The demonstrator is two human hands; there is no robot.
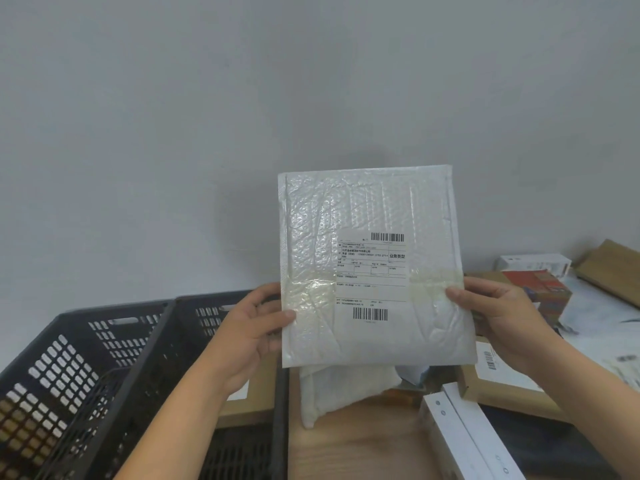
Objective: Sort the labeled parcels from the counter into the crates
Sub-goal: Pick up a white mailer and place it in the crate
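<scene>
At the near edge of the wooden counter (346, 452), toward its right, a long white box (460, 441) is seen lying flat. Against the counter's left edge two black slotted crates are set side by side: the left crate (45, 368) and the right crate (204, 317), in which a brown cardboard box (258, 400) is lying. Near the middle of the counter a soft white parcel (339, 389) is lying, partly hidden by what is held above it. To its right, toward the right edge, a flat cardboard parcel (502, 389) with a white label is resting.

Above these, clear of the counter, a white bubble mailer (311, 237) is held upright, its shipping label (371, 271) and barcodes turned to the camera. Its left edge is pinched by the left hand (252, 330), thumb on the front. Its right edge is gripped in the same way by the right hand (498, 317).

Farther back toward the far right corner a red patterned box (540, 289), a small white box (533, 263) and a flat brown package (613, 271) are seen. Behind everything a plain grey wall (242, 116) is visible.
</scene>
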